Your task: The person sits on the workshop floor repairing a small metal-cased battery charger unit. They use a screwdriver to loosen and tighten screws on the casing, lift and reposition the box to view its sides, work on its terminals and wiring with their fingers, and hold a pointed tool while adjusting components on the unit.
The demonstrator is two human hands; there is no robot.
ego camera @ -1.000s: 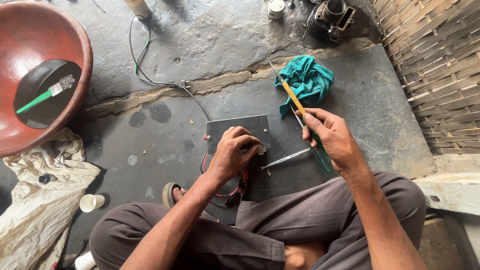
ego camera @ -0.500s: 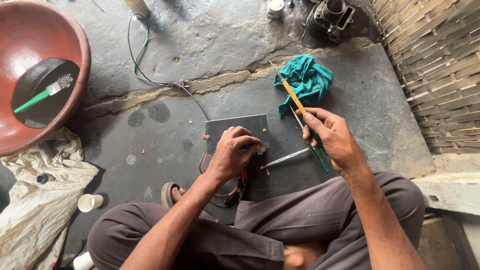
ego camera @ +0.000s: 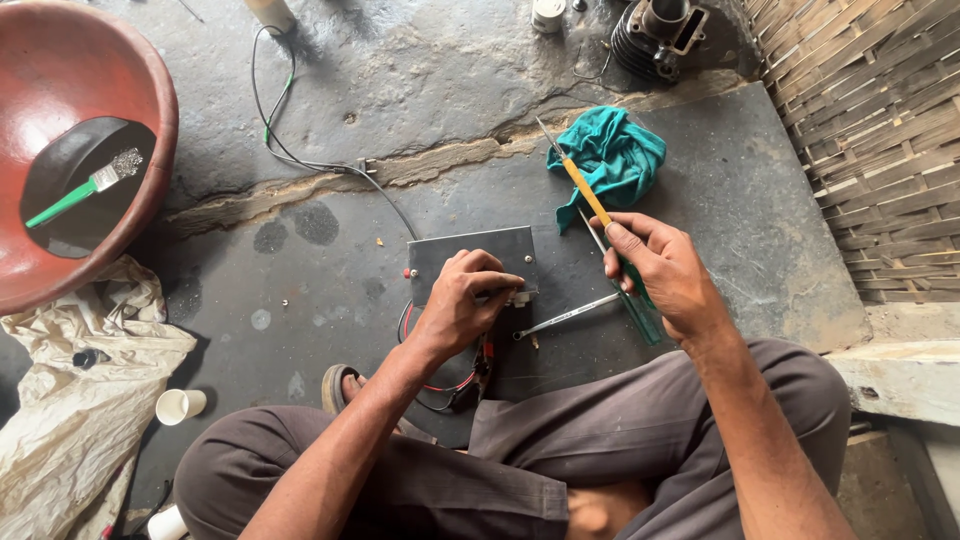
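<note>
Left hand: fingers curled, tips pinched on a small metal fitting at near edge of grey metal box; palm resting on box top

Right hand: closed around handles of several tools; green-handled screwdriver gripped in fist, handle end protruding below palm; yellow-handled screwdriver projecting up and away past forefinger; slim metal wrench angled from under fingers toward left hand, tip just beside fitting

Beneath left wrist: red and black wires looped out from under box, resting near a sandalled foot

Beyond right hand: teal rag crumpled on dark floor slab, yellow-handled shaft crossing its edge; farther off, finned engine cylinder

Beyond left hand: thin cable running from box corner across cracked concrete

Far left of left hand: red basin holding a dark pan, green-handled brush lying in it; below basin, crumpled pale sack, small white cup beside it

Right of right hand: woven cane wall
</note>
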